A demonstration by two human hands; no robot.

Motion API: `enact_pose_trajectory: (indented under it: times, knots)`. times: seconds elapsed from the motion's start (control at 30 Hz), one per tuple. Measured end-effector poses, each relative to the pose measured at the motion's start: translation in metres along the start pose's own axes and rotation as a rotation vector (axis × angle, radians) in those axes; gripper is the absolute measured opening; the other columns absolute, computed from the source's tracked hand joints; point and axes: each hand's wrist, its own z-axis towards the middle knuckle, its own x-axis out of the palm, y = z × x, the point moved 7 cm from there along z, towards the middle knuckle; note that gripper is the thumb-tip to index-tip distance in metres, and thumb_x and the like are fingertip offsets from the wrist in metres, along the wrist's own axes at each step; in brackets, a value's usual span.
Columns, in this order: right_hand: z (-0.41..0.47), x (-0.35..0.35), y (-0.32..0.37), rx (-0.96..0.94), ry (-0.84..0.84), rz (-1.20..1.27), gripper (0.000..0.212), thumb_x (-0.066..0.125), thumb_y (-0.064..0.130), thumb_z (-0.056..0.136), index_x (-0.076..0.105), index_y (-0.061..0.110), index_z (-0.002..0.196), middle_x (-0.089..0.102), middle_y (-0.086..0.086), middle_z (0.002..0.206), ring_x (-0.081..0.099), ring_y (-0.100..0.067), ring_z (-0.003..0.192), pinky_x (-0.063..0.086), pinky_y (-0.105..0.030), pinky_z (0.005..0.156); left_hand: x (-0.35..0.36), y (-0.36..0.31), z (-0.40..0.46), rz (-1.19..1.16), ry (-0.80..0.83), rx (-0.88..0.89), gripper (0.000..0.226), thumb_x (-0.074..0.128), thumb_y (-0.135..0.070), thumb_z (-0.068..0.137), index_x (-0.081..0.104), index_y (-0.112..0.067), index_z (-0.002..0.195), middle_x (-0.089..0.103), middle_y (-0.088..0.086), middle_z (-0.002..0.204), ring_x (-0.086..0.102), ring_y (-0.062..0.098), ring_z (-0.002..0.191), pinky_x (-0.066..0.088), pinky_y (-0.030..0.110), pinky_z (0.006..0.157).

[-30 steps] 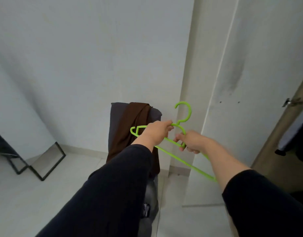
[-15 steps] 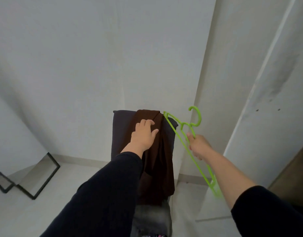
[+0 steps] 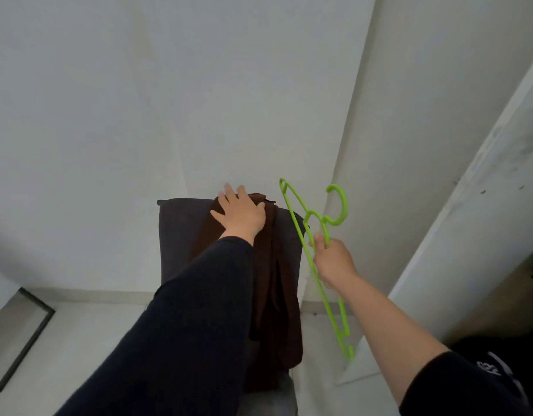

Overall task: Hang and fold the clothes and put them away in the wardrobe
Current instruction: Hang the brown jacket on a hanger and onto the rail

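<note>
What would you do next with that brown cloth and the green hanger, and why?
Probably close the left hand on the brown garment and lift it off the chair back. That hand lies flat on top of it with fingers spread, while the right hand already grips the green hanger just beside it.

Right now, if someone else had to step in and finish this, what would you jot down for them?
Left hand: fingers spread flat on top of the brown garment, not yet gripping it.
Right hand: holds the green hanger just below its hook, the hanger tilted and hanging free beside the chair.
The brown garment is draped over the back of the dark chair, which stands against the wall.
Done: hanger is in hand.
Left: lift the garment off the chair, put it on the hanger, and hang it in the wardrobe. The inside of the wardrobe is not in view.
</note>
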Motion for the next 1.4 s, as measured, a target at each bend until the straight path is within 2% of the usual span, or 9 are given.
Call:
enact_pose_trajectory:
  times: [0.2, 0.37, 0.53, 0.67, 0.77, 0.83, 1.03, 1.27, 1.4]
  knots:
    - [-0.006, 0.0, 0.005, -0.016, -0.011, -0.024, 0.05, 0.027, 0.034, 0.103, 0.065, 0.003, 0.111, 0.065, -0.023, 0.104, 0.059, -0.037, 0.101, 0.044, -0.035, 0.083, 0.003, 0.009, 0.013, 0.127, -0.029, -0.004, 0.042, 0.043, -0.031, 0.096, 0.04, -0.021, 0.137, 0.039, 0.011, 0.142, 0.024, 0.036, 0.133, 0.038, 0.048, 0.096]
    - [-0.006, 0.005, 0.011, -0.003, -0.001, -0.028, 0.049, 0.025, 0.033, 0.103, 0.064, 0.003, 0.111, 0.063, -0.02, 0.1, 0.058, -0.036, 0.103, 0.042, -0.033, 0.082, -0.021, 0.029, -0.007, -0.327, -0.154, -0.05, 0.03, 0.037, 0.0, 0.083, 0.042, -0.017, 0.106, 0.06, 0.011, 0.103, 0.054, 0.028, 0.091, 0.046, 0.039, 0.074]
    - [-0.011, 0.011, 0.013, 0.017, 0.011, 0.004, 0.049, 0.026, 0.034, 0.103, 0.063, 0.002, 0.11, 0.06, -0.017, 0.095, 0.059, -0.036, 0.1, 0.043, -0.034, 0.082, -0.027, 0.057, -0.033, -0.521, -0.021, -0.214, 0.039, 0.047, -0.029, 0.079, 0.034, -0.026, 0.117, 0.059, 0.0, 0.1, 0.059, 0.025, 0.09, 0.046, 0.046, 0.092]
    - [-0.016, 0.019, 0.009, 0.068, 0.056, 0.086, 0.05, 0.027, 0.038, 0.102, 0.064, 0.004, 0.108, 0.05, -0.003, 0.07, 0.051, -0.025, 0.067, 0.042, -0.032, 0.063, -0.029, 0.075, -0.039, -0.413, 0.098, -0.225, 0.059, 0.052, -0.069, 0.071, 0.057, -0.027, 0.112, 0.061, -0.004, 0.102, 0.058, 0.025, 0.097, 0.045, 0.045, 0.096]
    - [-0.025, 0.025, 0.009, 0.092, 0.133, 0.135, 0.048, 0.029, 0.041, 0.101, 0.064, 0.01, 0.107, 0.043, 0.006, 0.065, 0.035, -0.01, 0.052, 0.025, -0.023, 0.048, -0.039, 0.073, -0.046, -0.529, 0.097, -0.211, 0.018, 0.052, -0.04, 0.088, 0.062, -0.025, 0.088, 0.062, -0.001, 0.091, 0.059, 0.024, 0.09, 0.047, 0.04, 0.091]
    - [-0.034, 0.023, 0.012, 0.097, 0.168, 0.148, 0.045, 0.029, 0.043, 0.1, 0.064, 0.016, 0.105, 0.043, 0.007, 0.066, 0.032, -0.008, 0.052, 0.023, -0.021, 0.048, -0.045, 0.067, -0.049, -0.62, 0.121, -0.182, 0.018, 0.048, -0.018, 0.089, 0.063, -0.018, 0.099, 0.061, 0.0, 0.088, 0.058, 0.025, 0.092, 0.047, 0.037, 0.086]
    - [-0.05, -0.008, 0.025, 0.086, 0.106, 0.275, 0.043, 0.036, 0.044, 0.098, 0.065, 0.014, 0.102, 0.045, 0.004, 0.067, 0.033, -0.01, 0.051, 0.023, -0.022, 0.047, -0.058, 0.035, -0.086, -0.917, 0.356, -0.173, 0.027, 0.045, -0.001, 0.078, 0.059, -0.005, 0.101, 0.063, 0.014, 0.101, 0.059, 0.03, 0.09, 0.049, 0.035, 0.077]
    - [-0.088, -0.073, 0.031, 0.178, 0.054, 0.536, 0.041, 0.056, 0.055, 0.087, 0.059, 0.015, 0.082, 0.044, 0.003, 0.062, 0.033, -0.009, 0.037, 0.024, -0.02, 0.034, -0.045, -0.055, -0.148, -0.981, 0.776, -0.081, 0.039, 0.064, -0.043, 0.084, 0.072, -0.01, 0.105, 0.073, 0.008, 0.103, 0.068, 0.024, 0.096, 0.052, 0.035, 0.088]
    - [-0.102, -0.118, 0.012, 0.157, -0.072, 0.609, 0.031, 0.058, 0.029, 0.09, 0.053, 0.019, 0.062, 0.042, 0.001, 0.057, 0.027, -0.01, 0.036, 0.019, -0.017, 0.032, -0.029, -0.111, -0.181, -0.954, 0.876, -0.054, 0.038, 0.058, -0.044, 0.09, 0.069, -0.008, 0.094, 0.073, 0.008, 0.083, 0.069, 0.021, 0.073, 0.054, 0.03, 0.071]
